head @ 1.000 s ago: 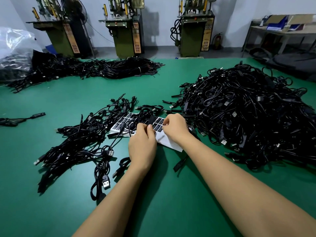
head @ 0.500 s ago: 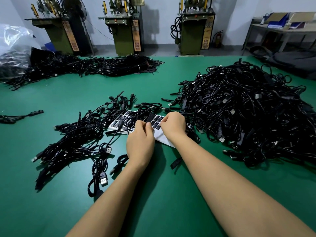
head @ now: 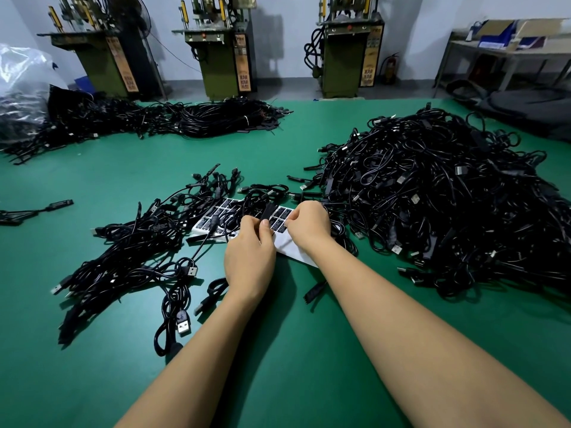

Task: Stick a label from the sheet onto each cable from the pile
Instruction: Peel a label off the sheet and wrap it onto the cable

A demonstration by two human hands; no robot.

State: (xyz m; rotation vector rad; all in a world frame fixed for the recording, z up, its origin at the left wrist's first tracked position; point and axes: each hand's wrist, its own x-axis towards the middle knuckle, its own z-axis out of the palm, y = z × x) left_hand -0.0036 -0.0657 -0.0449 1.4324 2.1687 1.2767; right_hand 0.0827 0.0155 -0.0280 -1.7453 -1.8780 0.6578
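Your left hand [head: 249, 257] pinches a black cable piece [head: 266, 213] upright over the label sheet [head: 279, 222], which lies on the green table [head: 92, 381]. Your right hand [head: 309, 225] has curled fingers pinching at the sheet's labels, beside the big cable pile [head: 438, 208].

Factory assembly floor. Evidence: three olive-green upright press machines [head: 346, 57] along the grey wall; wide green-matted worktable [head: 92, 180] heaped with bulk piles of black USB cables [head: 448, 205]; red fire extinguisher [head: 391, 69] near the wall.
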